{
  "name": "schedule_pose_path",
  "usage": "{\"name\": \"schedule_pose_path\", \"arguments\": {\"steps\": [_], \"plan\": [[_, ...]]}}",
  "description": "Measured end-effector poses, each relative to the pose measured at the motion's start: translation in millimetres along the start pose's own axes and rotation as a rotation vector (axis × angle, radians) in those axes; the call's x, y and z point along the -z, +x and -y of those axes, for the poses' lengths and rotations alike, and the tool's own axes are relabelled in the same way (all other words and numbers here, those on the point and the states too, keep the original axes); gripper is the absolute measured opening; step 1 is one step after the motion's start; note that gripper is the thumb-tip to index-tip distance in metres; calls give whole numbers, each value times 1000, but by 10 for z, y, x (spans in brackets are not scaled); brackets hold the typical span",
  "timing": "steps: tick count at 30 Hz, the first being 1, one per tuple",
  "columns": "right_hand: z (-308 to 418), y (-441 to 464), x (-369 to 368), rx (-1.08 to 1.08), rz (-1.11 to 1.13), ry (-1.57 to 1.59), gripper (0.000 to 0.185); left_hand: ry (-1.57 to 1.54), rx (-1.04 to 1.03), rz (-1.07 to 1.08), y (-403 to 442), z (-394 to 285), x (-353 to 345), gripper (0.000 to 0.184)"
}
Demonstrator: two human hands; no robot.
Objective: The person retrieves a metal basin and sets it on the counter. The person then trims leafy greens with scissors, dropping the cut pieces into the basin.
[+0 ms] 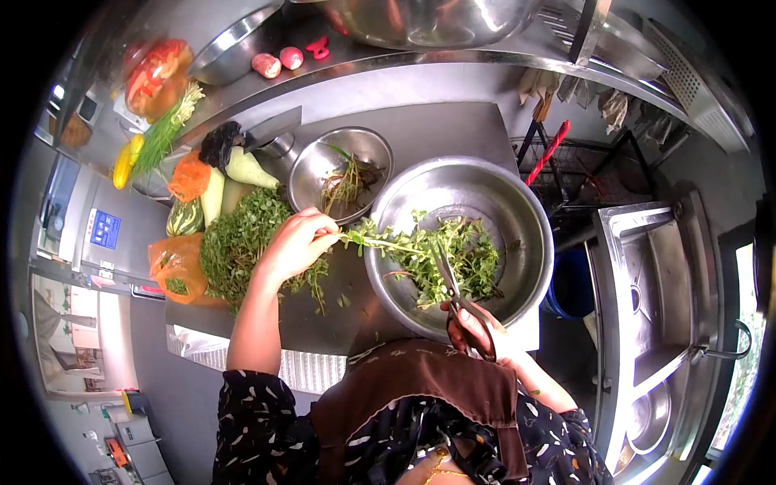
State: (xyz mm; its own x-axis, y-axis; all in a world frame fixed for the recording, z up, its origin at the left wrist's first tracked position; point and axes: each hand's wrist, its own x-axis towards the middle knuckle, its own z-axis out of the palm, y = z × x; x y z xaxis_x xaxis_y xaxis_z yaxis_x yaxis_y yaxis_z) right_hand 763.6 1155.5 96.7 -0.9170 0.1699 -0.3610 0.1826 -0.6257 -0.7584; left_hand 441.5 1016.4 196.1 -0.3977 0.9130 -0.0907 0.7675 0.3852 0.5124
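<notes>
My left hand (301, 242) pinches the end of a leafy green stem (376, 239) that reaches over the rim of a large steel bowl (529, 242). My right hand (483, 333) is closed round the handles of dark scissors (450, 279), whose blades point away from me over the bowl. Cut greens (477, 263) lie in the bowl below the blades. A big heap of leafy greens (242, 238) is on the steel counter beside my left forearm. Beyond my left hand, a smaller steel bowl (299, 174) holds roots and stems (346, 184).
A cleaver (275, 128), pale gourds (252, 170) and an orange bag (178, 263) lie at the left. Spring onions (168, 133) are behind them. A raised steel shelf (364, 61) crosses the back. At the right are a sink (663, 275) and a blue bucket (571, 283).
</notes>
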Motion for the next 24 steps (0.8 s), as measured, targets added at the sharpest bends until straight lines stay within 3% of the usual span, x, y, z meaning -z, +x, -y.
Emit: {"name": "schedule_pose_path", "arguments": {"steps": [5, 6, 8, 12, 16, 24], "plan": [[45, -18, -63, -6, -4, -137, 50, -87, 13, -108, -77, -125, -70, 11], [82, -28, -61, -31, 10, -182, 59, -87, -5, -130, -85, -136, -78, 11], [102, -23, -59, -40, 12, -163, 59, -80, -25, -166, -100, -185, -83, 12], [72, 39, -35, -95, 29, -75, 52, -86, -3, -162, -122, -245, -70, 12], [38, 165, -27, -107, 7, -111, 59, -45, -32, -135, -143, -275, -95, 12], [-12, 180, -14, -108, -6, -121, 55, -64, -78, -119, -158, -239, -116, 11]]}}
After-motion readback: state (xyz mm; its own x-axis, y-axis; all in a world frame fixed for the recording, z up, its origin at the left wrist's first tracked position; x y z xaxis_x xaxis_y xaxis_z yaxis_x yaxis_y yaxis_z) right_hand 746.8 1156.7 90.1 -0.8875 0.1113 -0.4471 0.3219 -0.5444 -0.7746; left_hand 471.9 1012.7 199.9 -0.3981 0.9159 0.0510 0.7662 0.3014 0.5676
